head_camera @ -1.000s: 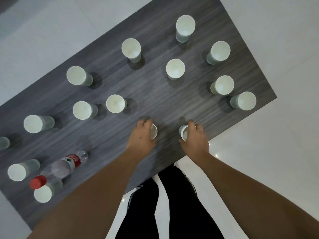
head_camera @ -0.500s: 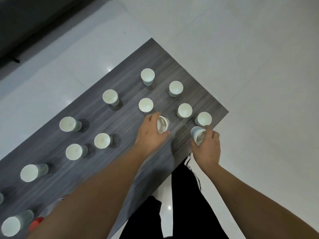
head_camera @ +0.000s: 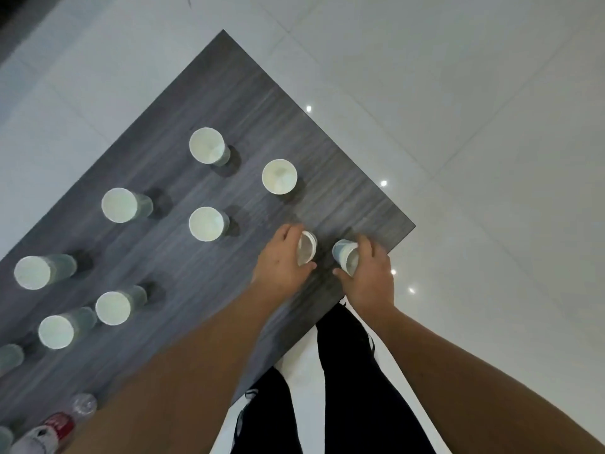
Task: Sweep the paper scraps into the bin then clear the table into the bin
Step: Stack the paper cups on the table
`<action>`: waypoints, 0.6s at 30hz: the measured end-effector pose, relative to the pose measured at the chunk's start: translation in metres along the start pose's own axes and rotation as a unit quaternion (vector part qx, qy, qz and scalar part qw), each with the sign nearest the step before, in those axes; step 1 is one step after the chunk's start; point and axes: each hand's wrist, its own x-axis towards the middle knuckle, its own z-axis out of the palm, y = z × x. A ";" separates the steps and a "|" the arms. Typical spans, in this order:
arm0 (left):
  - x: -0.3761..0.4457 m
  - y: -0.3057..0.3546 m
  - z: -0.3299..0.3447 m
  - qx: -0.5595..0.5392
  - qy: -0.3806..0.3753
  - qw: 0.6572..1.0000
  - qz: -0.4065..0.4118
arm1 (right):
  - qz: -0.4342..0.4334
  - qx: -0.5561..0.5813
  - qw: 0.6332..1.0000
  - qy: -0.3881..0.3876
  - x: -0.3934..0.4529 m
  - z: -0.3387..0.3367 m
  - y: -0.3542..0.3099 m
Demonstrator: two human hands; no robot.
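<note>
Near the right-hand corner of the dark grey wood-grain table (head_camera: pixel 203 93), two small white paper cups are each in a hand. One tilted white paper cup (head_camera: pixel 307 248) sits in the left hand (head_camera: pixel 281 263), fingers curled over its far side and thumb under its near rim, mouth turned toward the other hand. Just beside it, the second white paper cup (head_camera: pixel 345 259) is clamped in the right hand (head_camera: pixel 370 276), mouth facing the person, its long axis leaning away toward the table corner. Both cups look lifted or tipping off the table top, though contact cannot be told. Each hand is nearest its own cup; judging by the facing mouths, nesting one into the other seems the next move. Farther from the corner, seven upright white paper cups (head_camera: pixel 205 223) stand well apart. No bin is in view.
</note>
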 end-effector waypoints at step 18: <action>-0.008 -0.020 -0.091 -0.024 0.290 0.938 -0.187 | -0.216 0.004 0.976 -0.002 0.094 -0.037 -0.150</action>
